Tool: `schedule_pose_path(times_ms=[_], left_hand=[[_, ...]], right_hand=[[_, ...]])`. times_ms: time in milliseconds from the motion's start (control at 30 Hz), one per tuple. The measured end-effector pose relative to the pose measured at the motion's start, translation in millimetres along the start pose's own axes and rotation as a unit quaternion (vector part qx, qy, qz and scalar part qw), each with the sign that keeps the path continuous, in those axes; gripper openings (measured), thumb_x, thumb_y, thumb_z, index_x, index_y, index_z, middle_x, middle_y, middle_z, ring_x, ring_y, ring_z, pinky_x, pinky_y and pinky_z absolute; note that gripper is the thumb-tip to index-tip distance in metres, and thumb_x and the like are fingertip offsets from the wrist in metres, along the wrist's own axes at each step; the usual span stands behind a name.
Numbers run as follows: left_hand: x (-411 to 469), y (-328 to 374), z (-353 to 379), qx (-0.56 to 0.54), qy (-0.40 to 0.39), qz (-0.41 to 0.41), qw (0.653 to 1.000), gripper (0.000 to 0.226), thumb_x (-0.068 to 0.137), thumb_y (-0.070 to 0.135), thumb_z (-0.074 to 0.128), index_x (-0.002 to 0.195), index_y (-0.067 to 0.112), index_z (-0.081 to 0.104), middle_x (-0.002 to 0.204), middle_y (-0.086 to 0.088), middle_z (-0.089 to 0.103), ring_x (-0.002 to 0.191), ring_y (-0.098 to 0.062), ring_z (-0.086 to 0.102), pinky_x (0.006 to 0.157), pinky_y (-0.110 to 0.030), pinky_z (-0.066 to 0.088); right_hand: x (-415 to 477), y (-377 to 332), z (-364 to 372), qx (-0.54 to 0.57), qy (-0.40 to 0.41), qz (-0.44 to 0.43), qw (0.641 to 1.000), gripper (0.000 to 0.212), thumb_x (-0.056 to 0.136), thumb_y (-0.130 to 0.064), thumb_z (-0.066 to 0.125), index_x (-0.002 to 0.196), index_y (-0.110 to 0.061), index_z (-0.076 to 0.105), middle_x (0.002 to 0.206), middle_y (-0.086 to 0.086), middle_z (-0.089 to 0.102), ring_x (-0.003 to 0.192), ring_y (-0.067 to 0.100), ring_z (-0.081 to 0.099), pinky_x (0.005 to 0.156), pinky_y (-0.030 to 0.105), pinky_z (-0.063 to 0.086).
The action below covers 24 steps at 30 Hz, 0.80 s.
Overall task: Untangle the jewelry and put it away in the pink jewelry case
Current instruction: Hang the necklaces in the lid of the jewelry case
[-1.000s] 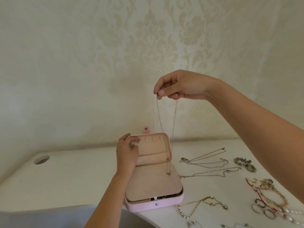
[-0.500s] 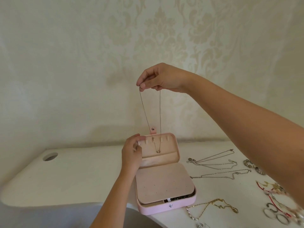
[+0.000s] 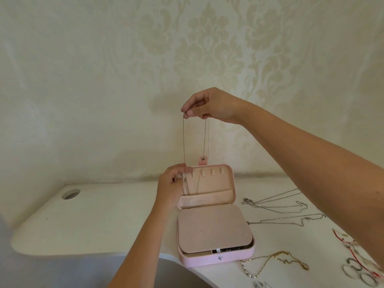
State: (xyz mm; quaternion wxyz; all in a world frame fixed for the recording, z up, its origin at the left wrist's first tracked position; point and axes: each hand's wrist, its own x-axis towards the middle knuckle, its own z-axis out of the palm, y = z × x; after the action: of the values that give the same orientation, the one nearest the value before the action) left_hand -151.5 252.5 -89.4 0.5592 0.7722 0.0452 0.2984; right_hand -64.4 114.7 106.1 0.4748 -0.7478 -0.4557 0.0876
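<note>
Closest in, at the right end of the table (image 3: 93,221), lie a gold chain (image 3: 277,254) and some rings (image 3: 353,271), slightly blurred. Beside them the pink case (image 3: 216,259) sits open near the front edge, a flat beige tray (image 3: 212,227) covering most of its base, with dark items showing in the gap at the front. Further right, silver chains (image 3: 280,207) are laid out on the table, apart from the case.

The lid (image 3: 220,183) stands upright behind the tray. The left hand (image 3: 169,189) is at its upper left corner, fingers (image 3: 180,170) curled; I cannot tell whether they pinch the lid or the necklace. The necklace (image 3: 184,142) hangs in two strands, its lower end dangling in front of the lid's lining beside that hand.

Above, the right hand (image 3: 209,106) is raised, its fingers (image 3: 190,113) pinching the top of the necklace. Behind is a cream patterned wall (image 3: 104,80).
</note>
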Motion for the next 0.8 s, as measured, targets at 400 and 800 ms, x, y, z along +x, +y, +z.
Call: schedule_pose_path(times_ms=[400,800], left_hand=[[0.6,3.5,-2.4,-0.001,-0.015,-0.022,1.000,0.048,0.083,-0.015,0.039,0.094,0.016,0.073,0.115,0.013,0.058,0.110,-0.003,0.050,0.083,-0.004,0.037],[-1.0,11.1,-4.1,-0.014,-0.023,-0.023,0.999,0.046,0.085,-0.013,0.040,0.089,0.019,0.073,0.116,0.012,0.058,0.110,-0.005,0.051,0.082,-0.007,0.040]], right_hand=[[-9.5,22.1,13.1,-0.058,0.055,-0.020,0.997,0.015,0.082,0.001,0.069,0.096,-0.002,0.071,0.082,0.006,0.072,0.063,0.003,0.062,0.062,0.013,0.048],[-28.3,45.4,34.2,-0.126,0.038,-0.006,0.991,0.010,0.079,0.000,0.073,0.084,-0.008,0.074,0.068,-0.004,0.067,0.057,0.001,0.058,0.059,0.012,0.047]])
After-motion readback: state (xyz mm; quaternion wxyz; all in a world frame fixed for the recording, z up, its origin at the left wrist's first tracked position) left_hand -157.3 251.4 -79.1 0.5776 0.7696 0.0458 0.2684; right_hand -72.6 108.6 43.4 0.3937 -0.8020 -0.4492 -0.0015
